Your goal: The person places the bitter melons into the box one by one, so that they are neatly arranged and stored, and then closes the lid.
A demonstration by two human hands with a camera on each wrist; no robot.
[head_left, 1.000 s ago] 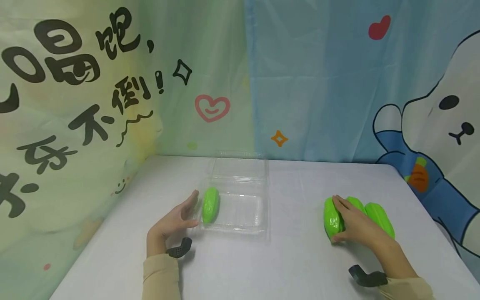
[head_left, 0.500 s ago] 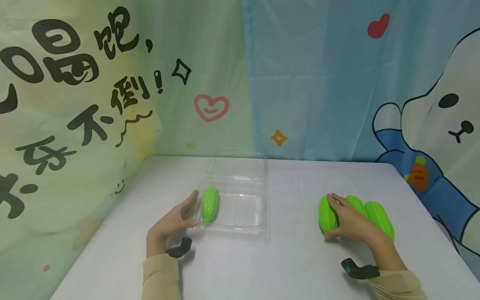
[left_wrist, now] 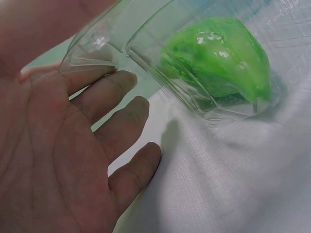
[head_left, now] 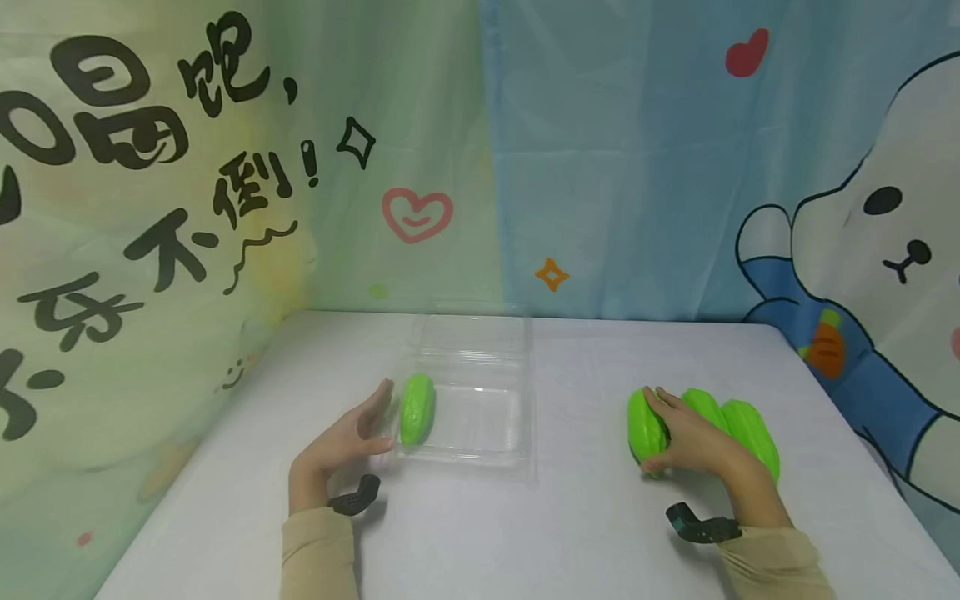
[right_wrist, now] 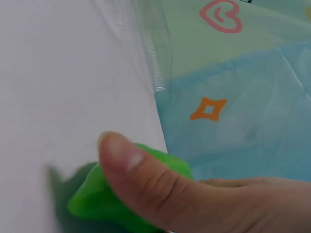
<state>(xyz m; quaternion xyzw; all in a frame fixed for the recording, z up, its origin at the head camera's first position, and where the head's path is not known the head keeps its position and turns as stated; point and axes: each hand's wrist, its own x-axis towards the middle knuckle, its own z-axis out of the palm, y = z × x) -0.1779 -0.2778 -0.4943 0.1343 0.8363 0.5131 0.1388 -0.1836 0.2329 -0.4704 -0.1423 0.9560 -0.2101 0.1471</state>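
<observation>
A clear plastic box (head_left: 480, 457) with its lid laid back stands on the white table. One green, ribbed starfruit (head_left: 417, 410) lies along its left side; in the left wrist view this starfruit (left_wrist: 221, 58) shows through the clear wall. My left hand (head_left: 341, 447) is at the box's left edge, thumb and fingers spread, the rim reaching over some fingers (left_wrist: 121, 126). At the right, my right hand (head_left: 696, 443) grips another green starfruit (head_left: 643, 427) between thumb and fingers. In the right wrist view the thumb (right_wrist: 141, 174) lies across this starfruit (right_wrist: 97, 199).
Two more green starfruits, a nearer one (head_left: 752, 437) and a farther one (head_left: 703, 406), lie side by side, partly behind my right hand. A printed curtain (head_left: 615, 167) hangs along the table's back edge. White tabletop (head_left: 577, 417) stretches between box and right hand.
My right hand has shifted a little to the left with the gripped starfruit, away from the other two. The left hand and the box keep their places; the whole view drifts slightly.
</observation>
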